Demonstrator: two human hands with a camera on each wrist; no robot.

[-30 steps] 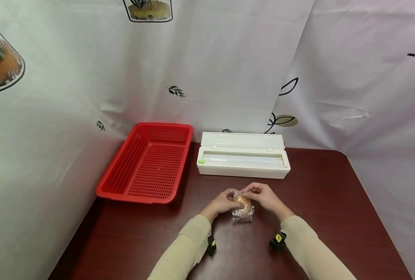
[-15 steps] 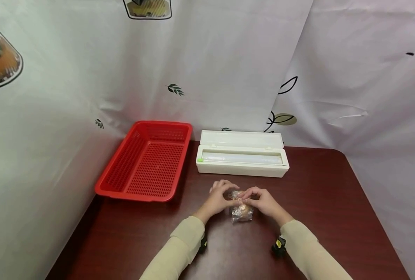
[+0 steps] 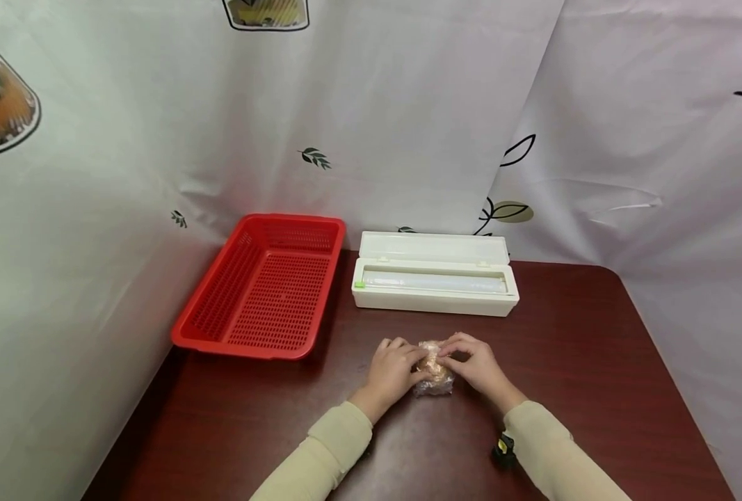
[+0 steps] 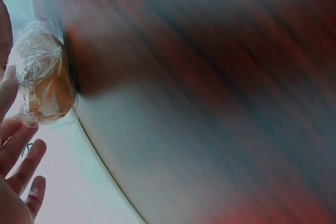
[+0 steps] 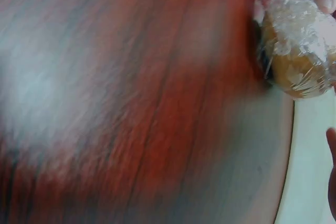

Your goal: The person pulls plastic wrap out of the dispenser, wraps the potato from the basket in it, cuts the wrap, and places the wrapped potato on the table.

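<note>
A golden-brown bun (image 3: 434, 370) bundled in clear plastic wrap (image 3: 434, 388) lies on the table between the two hands. My left hand (image 3: 391, 376) holds the bun from its left side, thumb nearer me and fingers at the far side. On the opposite side my right hand (image 3: 478, 363) pinches the wrap on top with thumb and forefinger. Crinkled film covers the bun (image 4: 55, 90) in the left wrist view, with several fingers spread below it. The right wrist view shows the wrapped bun (image 5: 296, 69) at the upper right, with only parts of fingers visible.
A red plastic basket (image 3: 179, 334) stands at the back left. Behind the hands is a white cling film box (image 3: 433, 303), its lid raised and a roll (image 3: 433, 281) inside. The dark red-brown table (image 3: 596, 376) meets patterned white sheeting (image 3: 408, 125) at the back.
The left hand lifted its fingers over the far left of the bun, then came back down against its side. The right hand stays at the wrap, its fingers shifting slightly. The basket and box stay put.
</note>
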